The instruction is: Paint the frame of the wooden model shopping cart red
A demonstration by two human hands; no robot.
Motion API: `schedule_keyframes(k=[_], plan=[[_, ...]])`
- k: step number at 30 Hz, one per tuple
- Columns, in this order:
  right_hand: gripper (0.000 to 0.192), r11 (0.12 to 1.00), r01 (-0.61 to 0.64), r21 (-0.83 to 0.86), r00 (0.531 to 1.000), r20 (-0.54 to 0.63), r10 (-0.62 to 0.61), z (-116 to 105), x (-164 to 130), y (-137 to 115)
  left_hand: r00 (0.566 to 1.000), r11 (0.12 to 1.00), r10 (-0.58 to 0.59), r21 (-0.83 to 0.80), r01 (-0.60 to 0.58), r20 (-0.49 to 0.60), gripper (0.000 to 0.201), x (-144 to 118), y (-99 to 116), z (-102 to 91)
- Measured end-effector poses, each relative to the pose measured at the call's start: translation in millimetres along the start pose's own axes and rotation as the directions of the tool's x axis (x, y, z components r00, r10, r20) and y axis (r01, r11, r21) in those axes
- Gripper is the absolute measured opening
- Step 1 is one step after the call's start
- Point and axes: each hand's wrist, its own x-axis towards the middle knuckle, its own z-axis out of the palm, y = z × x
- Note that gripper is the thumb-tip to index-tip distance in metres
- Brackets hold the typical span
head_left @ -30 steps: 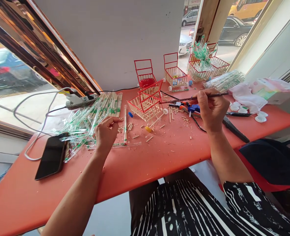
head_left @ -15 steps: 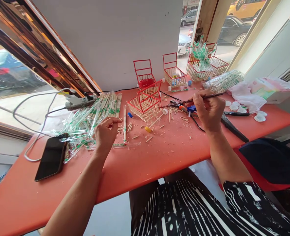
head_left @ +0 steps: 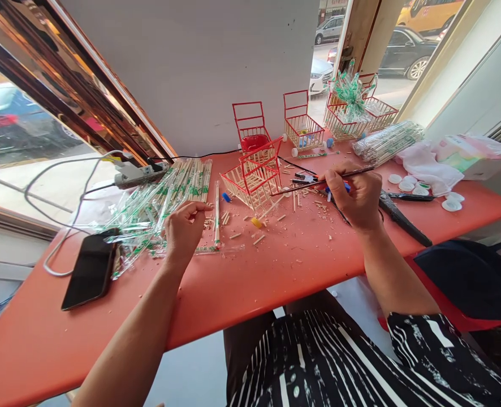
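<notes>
Head view: right hand (head_left: pixel 356 195) pinches a thin dark stick (head_left: pixel 322 181), its tip reaching left to the tilted red-and-bamboo basket (head_left: pixel 254 181) at mid-table; the hand covers a blue tool beneath it. Left hand (head_left: pixel 182 229) rests curled on the orange table (head_left: pixel 233 282) beside wrapped chopsticks (head_left: pixel 157 198); whether its fingertips grip anything is unclear. Far baskets (head_left: pixel 303 127) are small and indistinct.

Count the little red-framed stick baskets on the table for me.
5: one tipped basket near the brush tip, one by the wall, one right of it, two at the window, partly hidden.
</notes>
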Motion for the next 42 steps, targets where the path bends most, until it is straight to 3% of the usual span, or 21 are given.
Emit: schedule_keyframes(k=[10, 16, 22, 29, 34, 42], plan=[[0.028, 0.996, 0.079, 0.029, 0.991, -0.114, -0.075, 0.3, -3.7, 0.9, 1.0, 1.0, 0.005, 0.0, -0.005, 0.015, 0.03, 0.2, -4.5, 0.6], [0.027, 0.991, 0.13, -0.022, 0.991, -0.008, -0.13, 0.4, -2.0, 0.8, 1.0, 1.0, 0.015, -0.008, -0.015, 0.008, 0.028, -0.3, -4.3, 0.7], [0.024, 0.992, 0.128, -0.007, 0.988, -0.09, -0.128, 0.4, -4.6, 0.8, 1.0, 1.0, 0.013, -0.004, -0.013, 0.0, 0.029, -0.5, -3.6, 0.9], [0.029, 0.985, 0.161, -0.063, 0.986, -0.031, -0.164, -0.4, -3.1, -1.3, 1.0, 1.0, 0.009, 0.004, -0.009, -0.001, 0.029, -0.5, -1.9, 0.2], [0.027, 0.989, 0.142, -0.051, 0.983, -0.109, -0.146, 0.0, -6.0, -0.6, 1.0, 1.0, 0.018, -0.003, -0.018, 0.003, 0.03, -1.5, -4.2, 0.1], [0.027, 0.986, 0.16, -0.051, 0.987, -0.017, -0.162, -0.5, -4.9, -2.9, 1.0, 1.0, 0.002, -0.002, -0.002, -0.002, 0.029, -1.5, -3.7, 0.1]])
